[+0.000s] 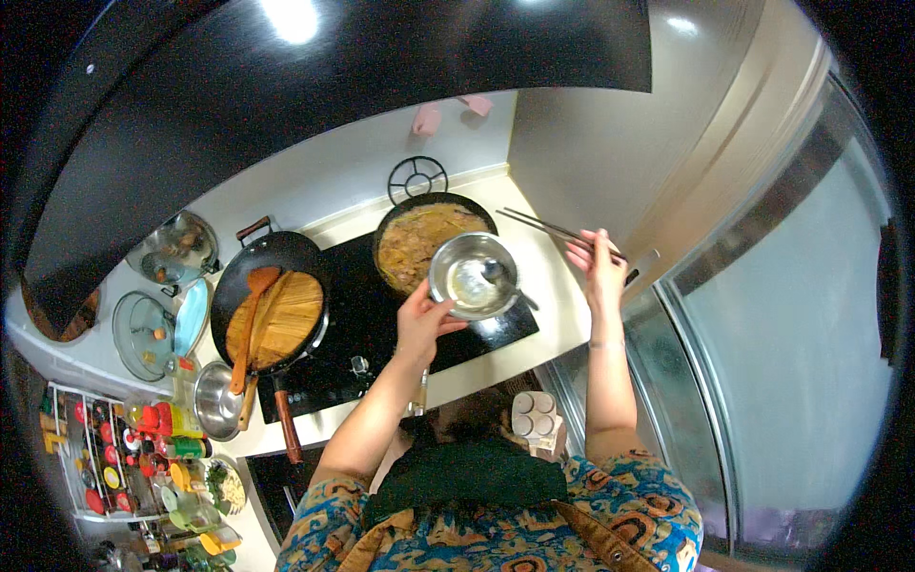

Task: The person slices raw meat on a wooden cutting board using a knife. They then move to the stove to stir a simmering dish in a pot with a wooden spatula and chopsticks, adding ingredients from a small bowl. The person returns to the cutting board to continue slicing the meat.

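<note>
My left hand (pixel 423 323) grips the rim of a small stainless steel bowl (pixel 457 266), held over the front edge of a pan of food. Some pale liquid shows at the bowl's bottom, and a metal spoon (pixel 493 270) leans in it with a dark handle end past the rim. A pair of dark chopsticks (pixel 550 230) is in my right hand (pixel 604 268), tips pointing left towards the pan. Brownish stewed food (pixel 409 239) in broth fills the round black pan (pixel 381 223) on the cooktop; the bowl hides part of it.
On the cooktop's (pixel 350 314) left, a black wok (pixel 232 286) holds a round wooden board (pixel 293 322) and a wooden spatula (pixel 250 322). Left are a steel basin (pixel 216 404), glass lids (pixel 143 334) and a rack (pixel 107 518) of bottles. A dark range hood (pixel 429 50) hangs above.
</note>
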{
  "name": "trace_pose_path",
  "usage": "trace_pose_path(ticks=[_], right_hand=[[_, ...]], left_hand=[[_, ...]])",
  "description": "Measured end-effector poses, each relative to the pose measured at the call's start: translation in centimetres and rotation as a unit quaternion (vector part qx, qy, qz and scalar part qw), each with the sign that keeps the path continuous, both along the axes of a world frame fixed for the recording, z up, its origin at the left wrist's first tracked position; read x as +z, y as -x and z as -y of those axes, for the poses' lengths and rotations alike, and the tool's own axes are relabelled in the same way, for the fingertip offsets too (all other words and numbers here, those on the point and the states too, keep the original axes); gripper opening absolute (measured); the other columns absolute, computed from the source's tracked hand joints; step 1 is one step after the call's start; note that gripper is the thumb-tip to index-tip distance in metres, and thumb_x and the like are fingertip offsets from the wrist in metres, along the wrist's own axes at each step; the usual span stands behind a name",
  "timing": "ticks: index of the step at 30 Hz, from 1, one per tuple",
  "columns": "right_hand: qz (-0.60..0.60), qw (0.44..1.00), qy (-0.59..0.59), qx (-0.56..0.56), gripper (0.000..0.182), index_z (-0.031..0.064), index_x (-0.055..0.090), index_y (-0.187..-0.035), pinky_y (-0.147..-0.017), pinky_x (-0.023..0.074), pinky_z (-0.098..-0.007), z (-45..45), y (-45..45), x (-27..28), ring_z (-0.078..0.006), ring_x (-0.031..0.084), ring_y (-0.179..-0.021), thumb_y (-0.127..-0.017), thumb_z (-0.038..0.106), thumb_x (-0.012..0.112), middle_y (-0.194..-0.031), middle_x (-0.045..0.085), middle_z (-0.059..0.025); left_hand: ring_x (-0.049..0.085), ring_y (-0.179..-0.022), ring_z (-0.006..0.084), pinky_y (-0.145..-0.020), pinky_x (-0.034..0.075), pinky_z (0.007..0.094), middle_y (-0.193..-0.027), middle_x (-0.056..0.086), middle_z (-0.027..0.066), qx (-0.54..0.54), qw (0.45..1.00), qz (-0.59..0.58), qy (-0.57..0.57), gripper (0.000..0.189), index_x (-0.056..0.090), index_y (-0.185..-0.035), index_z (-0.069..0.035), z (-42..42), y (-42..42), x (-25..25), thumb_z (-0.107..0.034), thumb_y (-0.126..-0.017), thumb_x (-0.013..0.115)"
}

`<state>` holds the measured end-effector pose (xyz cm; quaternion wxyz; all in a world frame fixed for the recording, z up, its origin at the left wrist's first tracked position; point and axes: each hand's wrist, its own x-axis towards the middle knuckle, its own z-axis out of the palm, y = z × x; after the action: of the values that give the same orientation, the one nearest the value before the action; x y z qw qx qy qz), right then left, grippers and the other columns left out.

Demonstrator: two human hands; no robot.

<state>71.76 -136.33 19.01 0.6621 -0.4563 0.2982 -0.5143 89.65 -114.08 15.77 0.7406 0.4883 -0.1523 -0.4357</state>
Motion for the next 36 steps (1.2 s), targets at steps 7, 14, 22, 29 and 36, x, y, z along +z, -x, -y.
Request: trace_pose_path(ticks=[7, 14, 22, 29, 36], right_hand=[[-0.171, 0.975, 0.133, 0.056, 0.015, -0.0019, 0.06, -0.087, -0.053, 0.054, -0.0259, 1.2, -12.2, -4.9, -0.0145, 0.062, -0.064, -0.086, 0.014, 0.06, -0.074, 0.061, -0.0068], [-0.243, 0.951, 0.194, 0.009, 0.018, -0.0033, 0.063, -0.079, -0.051, 0.0524, -0.0257, 0.6, -14.3, -6.5, -0.0127, 0.061, -0.057, -0.084, 0.015, 0.064, -0.068, 0.062, -0.0065], [-0.081, 0.989, 0.118, -0.041, 0.021, -0.0071, 0.061, -0.079, -0.054, 0.0566, -0.0285, -0.1, -12.4, -3.5, -0.0183, 0.064, -0.059, -0.084, 0.014, 0.064, -0.073, 0.063, -0.0134], [-0.037, 0.989, 0.092, 0.107, 0.023, -0.005, 0.06, -0.082, -0.056, 0.0571, -0.0307, -4.6, -10.7, 2.4, -0.0219, 0.065, -0.062, -0.086, 0.017, 0.061, -0.076, 0.063, -0.0142], [-0.087, 0.973, 0.088, 0.195, 0.039, -0.0033, 0.06, -0.09, -0.064, 0.056, -0.0281, -3.0, -13.4, 2.9, -0.0205, 0.066, -0.071, -0.094, 0.033, 0.047, -0.083, 0.064, -0.0156]], left_hand=[[0.064, -0.063, 0.0166, -0.056, 0.058, 0.0311, -0.067, 0.057, 0.0021, 0.157, 0.987, -0.006, -0.024, 0.053, 0.036, -0.135, -0.005, -7.4, -3.8, -1.4, 0.0, -0.085, 0.054], [0.059, -0.058, 0.0093, -0.057, 0.058, 0.0315, -0.059, 0.05, -0.0036, 0.194, 0.981, 0.009, -0.003, 0.05, 0.038, -0.133, -0.004, -9.8, -5.6, -2.7, -0.001, -0.085, 0.054], [0.057, -0.055, 0.0111, -0.056, 0.058, 0.0323, -0.062, 0.05, -0.0003, 0.17, 0.985, 0.022, -0.002, 0.051, 0.037, -0.134, -0.004, -8.5, -7.7, -2.3, -0.001, -0.086, 0.054], [0.06, -0.06, 0.0147, -0.056, 0.058, 0.0325, -0.07, 0.054, 0.0043, 0.151, 0.988, 0.022, -0.021, 0.055, 0.034, -0.136, -0.005, -4.8, -8.8, -2.6, 0.001, -0.085, 0.054], [0.063, -0.064, 0.0185, -0.057, 0.057, 0.0331, -0.074, 0.058, 0.0069, 0.166, 0.986, 0.011, -0.006, 0.056, 0.033, -0.136, -0.004, -5.0, -9.2, -2.6, 0.001, -0.085, 0.055]])
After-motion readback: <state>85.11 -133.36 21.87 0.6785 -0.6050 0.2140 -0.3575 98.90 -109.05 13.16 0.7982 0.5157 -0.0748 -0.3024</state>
